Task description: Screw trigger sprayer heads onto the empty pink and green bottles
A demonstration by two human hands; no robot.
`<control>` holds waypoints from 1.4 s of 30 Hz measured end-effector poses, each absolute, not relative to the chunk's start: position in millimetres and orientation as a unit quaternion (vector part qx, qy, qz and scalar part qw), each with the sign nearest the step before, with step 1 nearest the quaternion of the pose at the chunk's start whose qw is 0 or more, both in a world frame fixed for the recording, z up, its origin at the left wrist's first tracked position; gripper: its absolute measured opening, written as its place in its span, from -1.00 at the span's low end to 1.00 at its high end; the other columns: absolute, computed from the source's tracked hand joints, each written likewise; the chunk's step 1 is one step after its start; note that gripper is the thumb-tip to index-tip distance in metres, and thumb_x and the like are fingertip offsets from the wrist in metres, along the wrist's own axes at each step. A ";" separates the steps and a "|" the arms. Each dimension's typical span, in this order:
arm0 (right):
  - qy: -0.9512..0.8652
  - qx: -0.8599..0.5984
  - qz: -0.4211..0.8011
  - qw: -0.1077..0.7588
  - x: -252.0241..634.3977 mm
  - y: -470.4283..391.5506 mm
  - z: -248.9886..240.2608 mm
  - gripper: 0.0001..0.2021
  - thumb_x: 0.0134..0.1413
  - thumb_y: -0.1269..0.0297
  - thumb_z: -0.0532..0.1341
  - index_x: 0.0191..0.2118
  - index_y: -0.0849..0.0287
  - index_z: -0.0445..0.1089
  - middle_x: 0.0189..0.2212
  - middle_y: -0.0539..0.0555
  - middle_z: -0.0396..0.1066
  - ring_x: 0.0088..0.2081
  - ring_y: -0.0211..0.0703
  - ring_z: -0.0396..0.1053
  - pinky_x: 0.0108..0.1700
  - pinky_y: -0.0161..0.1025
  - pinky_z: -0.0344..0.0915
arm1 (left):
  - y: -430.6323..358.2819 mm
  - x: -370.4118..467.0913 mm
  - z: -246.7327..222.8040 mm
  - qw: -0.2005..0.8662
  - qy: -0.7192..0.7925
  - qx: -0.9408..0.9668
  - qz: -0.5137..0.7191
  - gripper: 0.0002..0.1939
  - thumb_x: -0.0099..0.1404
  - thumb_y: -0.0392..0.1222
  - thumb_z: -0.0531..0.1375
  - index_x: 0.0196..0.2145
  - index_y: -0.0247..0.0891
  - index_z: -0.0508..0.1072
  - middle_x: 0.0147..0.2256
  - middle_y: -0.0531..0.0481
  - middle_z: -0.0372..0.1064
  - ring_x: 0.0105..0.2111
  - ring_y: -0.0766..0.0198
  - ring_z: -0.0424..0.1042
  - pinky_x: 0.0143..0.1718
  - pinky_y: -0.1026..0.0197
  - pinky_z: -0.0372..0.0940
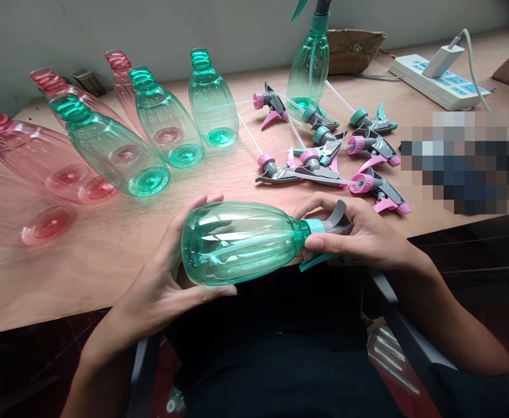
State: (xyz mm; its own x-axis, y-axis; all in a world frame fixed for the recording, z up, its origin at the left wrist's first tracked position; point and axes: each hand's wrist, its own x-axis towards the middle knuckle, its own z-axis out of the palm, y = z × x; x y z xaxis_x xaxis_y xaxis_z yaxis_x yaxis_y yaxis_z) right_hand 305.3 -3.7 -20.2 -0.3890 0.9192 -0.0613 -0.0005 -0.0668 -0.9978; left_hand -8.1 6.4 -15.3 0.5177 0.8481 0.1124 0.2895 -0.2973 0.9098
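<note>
Head view — left hand (pixel 167 278) cradles green bottle (pixel 241 241), right hand (pixel 359 235) grips sprayer (pixel 330 223).

Wooden table (pixel 106 261) bears bottles (pixel 167 125), spray heads (pixel 324 157), power strip (pixel 437 81).

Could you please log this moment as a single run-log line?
left hand: grips green bottle base | right hand: on spray head | bottle: horizontal | loose spray heads: on table

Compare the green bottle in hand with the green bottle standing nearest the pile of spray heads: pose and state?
The held bottle lies sideways between the left hand and right hand, with a grey-and-teal spray head on its neck. The standing bottle is upright on the table, neck open, untouched. Both are clear green, same ribbed shape.
</note>
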 end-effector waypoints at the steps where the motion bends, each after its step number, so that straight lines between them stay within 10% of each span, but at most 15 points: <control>1: -0.575 -0.403 0.606 0.375 305.6 -3.5 -20.2 -0.69 0.09 0.25 0.51 -0.08 0.07 0.50 -0.33 0.00 0.64 -0.32 -0.07 0.67 -0.28 -0.33 0.57 | 6.5 -7.6 -15.2 0.454 0.378 0.745 0.309 0.13 0.12 -0.26 0.52 0.45 0.19 0.01 0.48 -0.04 0.00 0.43 -0.17 0.13 0.36 -0.21 0.23; 15: -0.582 -0.400 0.608 0.362 306.2 -2.7 -20.7 -0.71 0.13 0.22 0.49 -0.06 0.09 0.50 -0.33 0.00 0.65 -0.30 -0.08 0.67 -0.27 -0.35 0.54 | 5.1 -15.5 -13.6 0.464 0.401 0.742 0.269 0.28 0.04 0.24 0.50 0.49 0.24 -0.20 0.50 -0.07 -0.05 0.45 -0.36 0.03 0.38 -0.41 0.08; 42: -0.540 -0.374 0.655 0.374 301.8 1.7 -20.5 -0.71 0.41 0.01 0.23 -0.09 0.16 0.45 -0.48 -0.01 0.58 -0.45 -0.17 0.61 -0.36 -0.35 0.53 | 1.9 -6.8 -13.3 0.388 0.390 0.783 0.290 0.05 0.08 -0.04 0.55 0.38 0.19 0.10 0.33 -0.07 0.23 0.33 -0.13 0.28 0.39 -0.18 0.20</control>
State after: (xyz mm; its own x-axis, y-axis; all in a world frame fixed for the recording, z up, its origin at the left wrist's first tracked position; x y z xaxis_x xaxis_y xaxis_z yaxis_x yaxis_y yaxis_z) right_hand 301.8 1.7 -20.5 -0.4413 0.8932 -0.0864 -0.0867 -0.1383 -0.9866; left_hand -6.8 1.9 -13.3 0.5272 0.8360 0.1520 0.3850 -0.3945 0.8344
